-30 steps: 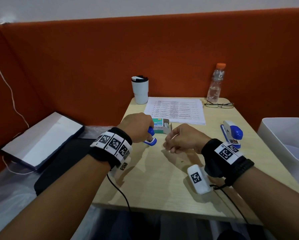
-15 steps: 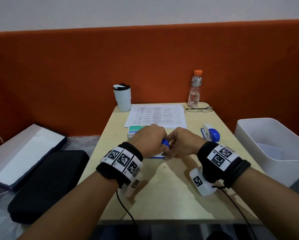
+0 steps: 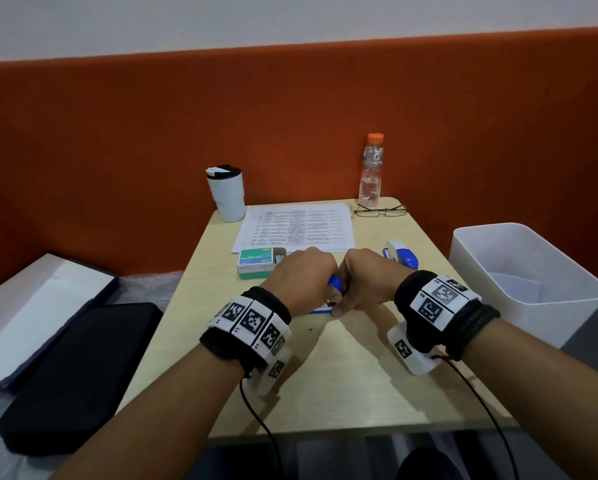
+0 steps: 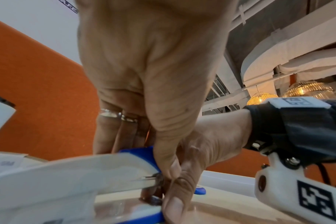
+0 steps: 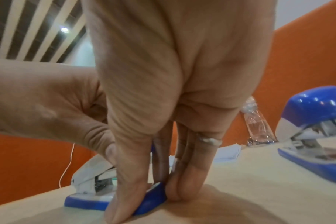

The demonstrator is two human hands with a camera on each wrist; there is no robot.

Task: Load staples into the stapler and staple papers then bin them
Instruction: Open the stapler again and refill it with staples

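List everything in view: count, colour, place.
stapler in hand: 1, blue-white, table centre
second stapler: 1, blue-white, table right
staple box: 1, green, left of hands
papers: 1 stack, white, table back
tumbler: 1, white, back left
bottle: 1, clear, orange cap, back right
glasses: 1, black, by bottle
bin: 1, white, right of table
case: 1, black, left
left hand: grips stapler
right hand: pinches its near end

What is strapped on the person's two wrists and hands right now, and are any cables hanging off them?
Both forearms are bare, no sleeves. Each wrist has a black strap carrying white blocks printed with black square tag markers, with a white tagged camera housing below it. A thin black cable trails from each. The right wrist adds a black braided bracelet. Silver rings sit on the left hand and right hand.
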